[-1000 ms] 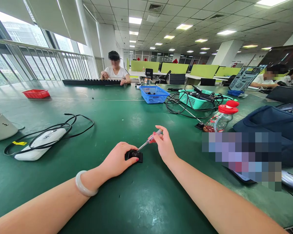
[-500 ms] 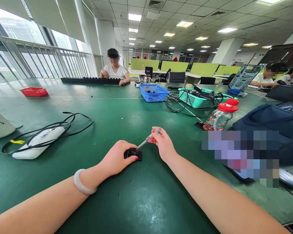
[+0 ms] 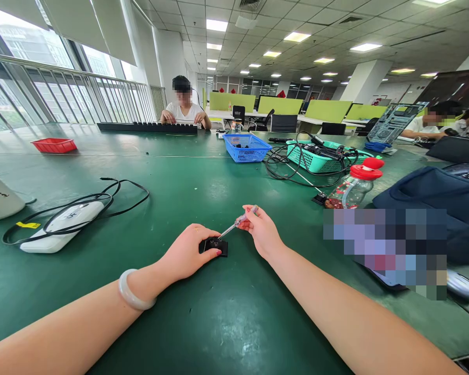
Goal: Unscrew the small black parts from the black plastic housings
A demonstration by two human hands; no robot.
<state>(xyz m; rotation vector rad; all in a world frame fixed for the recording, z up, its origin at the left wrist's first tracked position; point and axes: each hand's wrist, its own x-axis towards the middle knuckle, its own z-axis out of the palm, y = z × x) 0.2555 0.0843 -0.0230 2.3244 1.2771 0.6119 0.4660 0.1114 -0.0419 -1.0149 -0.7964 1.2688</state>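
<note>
On the green table (image 3: pixel 172 323) lies a small flat black part (image 3: pixel 222 248); its exact kind I cannot make out. My left hand (image 3: pixel 191 248) grips it from the left, thumb on the near side and fingers on the far side, which hides its left end. A screwdriver (image 3: pixel 230 229) with a clear handle is pinched in the fingers of my right hand (image 3: pixel 261 229). It slants down to the left, and its tip meets the top of the black part.
A white device with a black cable (image 3: pixel 64 224) lies to the left. Beyond are a red tray (image 3: pixel 54 145), a blue basket (image 3: pixel 247 151) and a green basket (image 3: pixel 308 162) with cables. A red-lidded bottle (image 3: pixel 354 190) and dark bag (image 3: pixel 433 208) stand right. A person (image 3: pixel 183 107) sits opposite.
Both hands, the screwdriver and the black part stay almost in place; the handle end has dipped very slightly to the right. The person opposite has brought a hand up to the long black strip.
</note>
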